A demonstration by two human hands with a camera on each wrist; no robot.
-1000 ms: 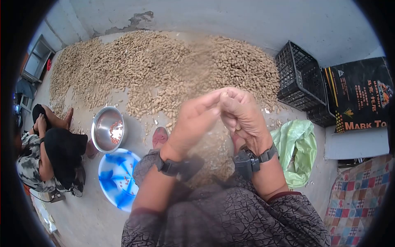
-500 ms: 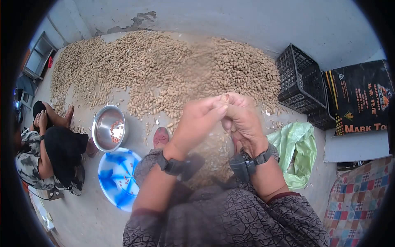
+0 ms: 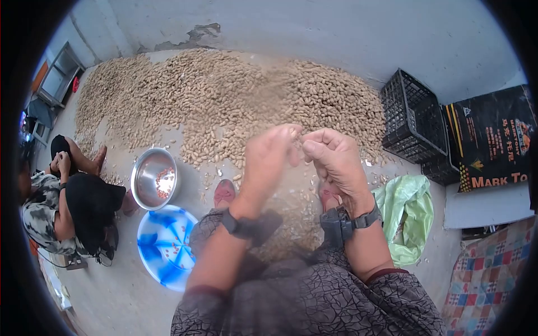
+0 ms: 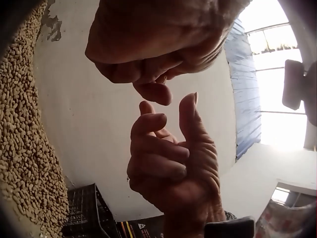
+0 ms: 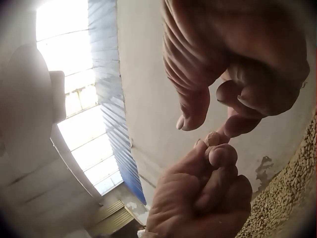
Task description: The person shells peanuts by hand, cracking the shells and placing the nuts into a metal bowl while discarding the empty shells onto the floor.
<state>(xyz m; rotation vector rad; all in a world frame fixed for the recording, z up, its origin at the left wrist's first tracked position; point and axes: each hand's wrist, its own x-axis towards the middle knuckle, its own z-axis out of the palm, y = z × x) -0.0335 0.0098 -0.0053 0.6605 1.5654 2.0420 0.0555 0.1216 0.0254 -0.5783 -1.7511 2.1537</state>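
Both hands are raised close together in front of the lap. My left hand [image 3: 264, 168] pinches a peanut [image 5: 212, 138] between thumb and fingertips, best seen in the right wrist view. My right hand [image 3: 341, 163] is just beside it, thumb and forefinger parted with nothing visible between them; its other fingers bend loosely toward the palm. Beyond the hands, a wide heap of unshelled peanuts [image 3: 213, 95] spreads along the wall. To the left, a steel bowl [image 3: 144, 193] holds reddish kernels [image 3: 165, 182], and a blue-and-white basin [image 3: 151, 263] has a few more.
A green sack [image 3: 417, 215] lies open at the right. Black plastic crates [image 3: 412, 120] and a dark printed box [image 3: 490, 137] stand against the wall. Shells litter the floor between the feet. Another person [image 3: 61, 207] sits at the left; a checked cloth [image 3: 487, 280] hangs lower right.
Half a second ago the fingertips of both hands met around a peanut; now they have parted slightly, the left hand blurred with motion. The head view has shifted a little.
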